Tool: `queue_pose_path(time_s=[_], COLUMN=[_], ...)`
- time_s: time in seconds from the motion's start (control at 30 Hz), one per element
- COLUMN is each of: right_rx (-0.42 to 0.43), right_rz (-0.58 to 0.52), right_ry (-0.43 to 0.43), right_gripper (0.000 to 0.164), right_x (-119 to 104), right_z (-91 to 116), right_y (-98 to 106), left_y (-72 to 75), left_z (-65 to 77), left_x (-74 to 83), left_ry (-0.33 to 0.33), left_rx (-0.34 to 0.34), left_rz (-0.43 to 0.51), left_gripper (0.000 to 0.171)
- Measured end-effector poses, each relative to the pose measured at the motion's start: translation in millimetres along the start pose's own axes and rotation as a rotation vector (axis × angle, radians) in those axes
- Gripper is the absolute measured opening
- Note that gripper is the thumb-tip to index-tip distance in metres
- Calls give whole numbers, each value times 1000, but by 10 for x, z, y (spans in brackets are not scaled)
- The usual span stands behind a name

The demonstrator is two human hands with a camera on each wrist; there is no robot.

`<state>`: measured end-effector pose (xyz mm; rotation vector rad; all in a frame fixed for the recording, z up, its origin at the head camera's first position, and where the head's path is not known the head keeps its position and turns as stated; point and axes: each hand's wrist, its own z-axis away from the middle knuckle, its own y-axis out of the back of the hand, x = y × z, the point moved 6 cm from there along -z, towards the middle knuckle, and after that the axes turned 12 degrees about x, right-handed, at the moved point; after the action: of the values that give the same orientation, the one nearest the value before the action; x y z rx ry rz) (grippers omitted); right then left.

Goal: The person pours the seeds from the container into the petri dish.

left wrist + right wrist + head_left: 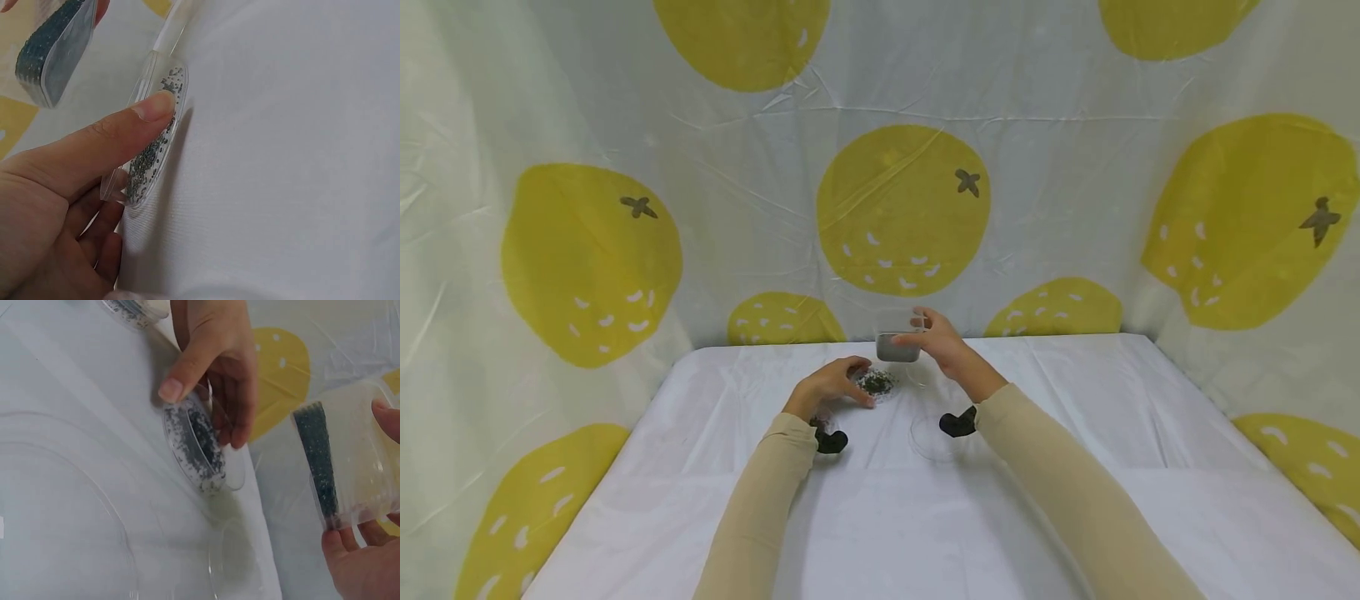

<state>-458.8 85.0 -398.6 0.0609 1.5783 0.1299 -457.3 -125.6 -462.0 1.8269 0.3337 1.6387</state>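
My left hand (pixel 833 385) holds a small clear plastic dish (pixel 140 178) low over the white table, thumb on the near side and fingers round the far side. Dark granules (pixel 877 382) lie scattered in this dish. Up and to the right, my right hand (pixel 942 342) grips a clear rectangular plastic container (pixel 362 450) between thumb and fingers, raised off the table. A dark layer of granules (pixel 320 462) lies along its bottom. The container is apart from the dish.
Beside the left wrist is another clear dish with dark granules (pixel 128 314). A large clear round piece (pixel 119 506) lies near the right wrist, and a smaller clear round one (pixel 215 562) behind it. A lemon-patterned curtain (pixel 1045 208) hangs along the table's far edge.
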Motion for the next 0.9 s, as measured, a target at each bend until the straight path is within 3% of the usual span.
queue_pose_path(time_s=[0.63,0.9], right_rx=[38,13], right_rz=[63,87], right_ry=[47,58], right_gripper=[98,99], right_x=[-39,3], right_z=[117,174], right_y=[750,1071], left_y=[3,-1], left_z=[37,61], left_x=[25,57], left_ry=[35,21], left_rx=[26,24], left_rz=[-10,-27], left_gripper=[91,91])
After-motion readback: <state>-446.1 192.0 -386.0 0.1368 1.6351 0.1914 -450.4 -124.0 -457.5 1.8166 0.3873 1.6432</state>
